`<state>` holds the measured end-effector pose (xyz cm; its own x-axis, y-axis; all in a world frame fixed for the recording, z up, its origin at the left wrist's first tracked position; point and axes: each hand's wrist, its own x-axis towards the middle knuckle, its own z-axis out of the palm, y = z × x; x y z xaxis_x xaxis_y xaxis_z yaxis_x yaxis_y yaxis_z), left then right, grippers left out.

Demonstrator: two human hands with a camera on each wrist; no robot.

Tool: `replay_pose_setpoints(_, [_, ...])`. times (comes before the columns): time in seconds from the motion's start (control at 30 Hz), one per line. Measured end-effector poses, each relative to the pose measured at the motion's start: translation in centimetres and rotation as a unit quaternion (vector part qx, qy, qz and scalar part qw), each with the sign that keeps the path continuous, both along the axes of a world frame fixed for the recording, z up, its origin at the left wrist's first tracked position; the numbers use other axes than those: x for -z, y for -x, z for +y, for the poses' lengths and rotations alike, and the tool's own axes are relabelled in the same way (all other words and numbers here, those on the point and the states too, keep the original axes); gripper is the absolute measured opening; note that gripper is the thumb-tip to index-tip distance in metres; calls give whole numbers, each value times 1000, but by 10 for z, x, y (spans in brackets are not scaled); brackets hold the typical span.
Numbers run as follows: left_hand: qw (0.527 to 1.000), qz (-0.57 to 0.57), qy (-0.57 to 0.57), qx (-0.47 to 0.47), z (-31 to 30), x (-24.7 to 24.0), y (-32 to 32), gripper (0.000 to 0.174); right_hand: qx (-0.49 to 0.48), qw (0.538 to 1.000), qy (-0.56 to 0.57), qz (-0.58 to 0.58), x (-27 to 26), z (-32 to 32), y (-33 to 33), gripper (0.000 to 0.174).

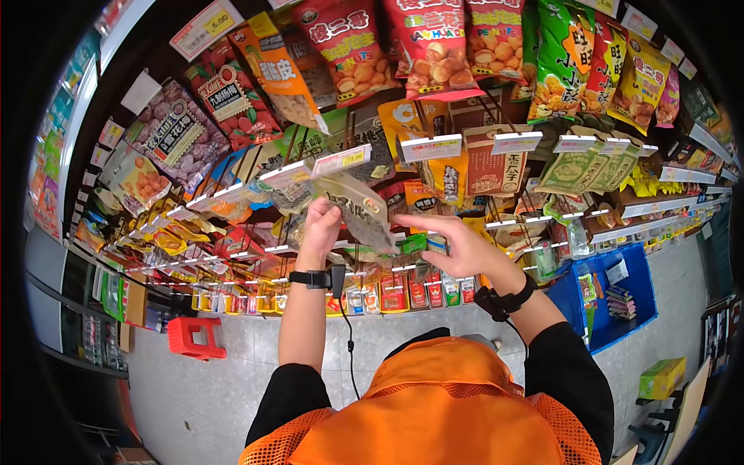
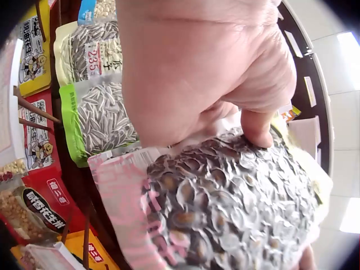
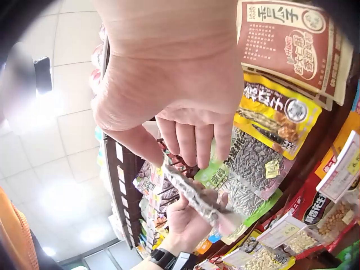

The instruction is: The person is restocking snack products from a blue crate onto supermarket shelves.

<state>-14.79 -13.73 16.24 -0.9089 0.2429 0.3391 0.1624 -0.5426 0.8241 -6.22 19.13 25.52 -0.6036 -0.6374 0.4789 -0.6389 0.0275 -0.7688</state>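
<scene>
A clear-fronted bag of dark seeds [image 1: 360,219] is held up before the shelf by the left hand [image 1: 320,232], which pinches one edge of it. Close up in the left wrist view, the left hand [image 2: 208,67] has thumb and fingers on the bag [image 2: 225,197], whose seeds show through. The right hand [image 1: 457,244] has its fingers extended at the bag's other side. In the right wrist view the right hand [image 3: 174,107] is spread above the bag [image 3: 197,197], seen edge-on, with the thumb at its upper end; whether it touches is unclear.
Rows of hanging snack bags [image 1: 438,46] and price tags [image 1: 430,147] on metal hooks surround the hands. Sunflower seed bags [image 2: 104,112] hang beside the left hand. On the floor stand a red stool [image 1: 195,338] and a blue bin [image 1: 639,291] holding packets.
</scene>
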Motion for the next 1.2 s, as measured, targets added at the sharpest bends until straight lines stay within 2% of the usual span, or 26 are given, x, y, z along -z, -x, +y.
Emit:
replay_pose_setpoints(0.07, [999, -24, 40, -14, 17, -16, -23, 23, 88, 991, -59, 76, 5, 11, -7, 75])
replay_pose_setpoints(0.1, [995, -27, 95, 6, 7, -1, -26, 25, 178, 975, -46, 121, 2, 12, -18, 69])
replay_pose_setpoints(0.13, [988, -28, 150, 31, -2, 15, -26, 28, 192, 973, -38, 121, -2, 16, -29, 69])
replay_pose_setpoints(0.17, [978, -5, 203, 57, 12, 3, -39, 31, 223, 930, -79, 281, -4, 25, -40, 58])
replay_pose_setpoints(0.2, [963, 17, 252, 89, 32, -12, -52, 34, 252, 859, -128, 428, -3, 35, -49, 48])
replay_pose_setpoints(0.23, [950, 20, 273, 150, 47, -11, -57, 35, 226, 830, -116, 497, -1, 39, -55, 36])
replay_pose_setpoints(0.27, [932, 19, 292, 216, 67, -8, -59, 36, 255, 828, -129, 482, 2, 45, -61, 36])
replay_pose_setpoints(0.3, [935, -1, 243, 258, 98, -8, -67, 30, 197, 824, -150, 509, 5, 53, -70, 35])
replay_pose_setpoints(0.33, [903, -35, 277, 326, 110, 13, -61, 26, 137, 823, -171, 525, 11, 62, -84, 33])
replay_pose_setpoints(0.4, [875, -1, 273, 399, 162, 38, -57, 26, 144, 824, -247, 490, 20, 90, -102, 27])
replay_pose_setpoints(0.47, [867, 6, 336, 368, 226, 45, -71, 30, 140, 818, -319, 457, 34, 141, -117, 22])
replay_pose_setpoints(0.5, [839, -41, 409, 357, 244, 71, -66, 35, 153, 857, -344, 352, 48, 169, -124, 17])
replay_pose_setpoints(0.53, [839, 27, 433, 329, 281, 49, -78, 37, 162, 886, -359, 245, 60, 195, -134, 13])
replay_pose_setpoints(0.57, [820, 54, 475, 314, 302, 56, -80, 38, 175, 885, -364, 230, 70, 222, -147, 13])
replay_pose_setpoints(0.63, [798, 85, 514, 304, 342, 70, -81, 39, 328, 896, -293, 58, 88, 288, -183, 14])
replay_pose_setpoints(0.67, [791, 95, 518, 312, 359, 78, -80, 39, 335, 894, -292, 52, 96, 318, -199, 14])
replay_pose_setpoints(0.73, [776, 103, 530, 327, 395, 84, -85, 40, 520, 798, -301, -52, 115, 378, -231, 16])
replay_pose_setpoints(0.77, [757, 91, 560, 323, 413, 85, -89, 39, 525, 796, -294, -62, 126, 406, -245, 16])
replay_pose_setpoints(0.83, [715, 87, 621, 308, 450, 83, -98, 36, 659, 710, -224, -108, 152, 460, -266, 26])
replay_pose_setpoints(0.87, [708, 86, 626, 316, 467, 84, -102, 36, 662, 707, -219, -117, 168, 483, -272, 26])
replay_pose_setpoints(0.93, [678, 105, 660, 305, 501, 85, -109, 33, 739, 618, -202, -176, 205, 533, -277, 24])
replay_pose_setpoints(0.97, [679, 107, 660, 302, 516, 84, -114, 30, 738, 618, -200, -185, 222, 558, -277, 24])
replay_pose_setpoints(1.03, [670, 100, 673, 298, 545, 76, -124, 30, 750, 572, -240, -230, 256, 607, -271, 22])
replay_pose_setpoints(1.07, [665, 98, 682, 290, 555, 76, -129, 30, 746, 574, -240, -236, 276, 630, -267, 22])
replay_pose_setpoints(1.13, [660, 95, 686, 291, 564, 82, -133, 31, 721, 539, -267, -345, 318, 671, -255, 18])
replay_pose_setpoints(1.2, [649, 94, 696, 292, 571, 79, -137, 32, 703, 518, -288, -392, 362, 699, -244, 17])
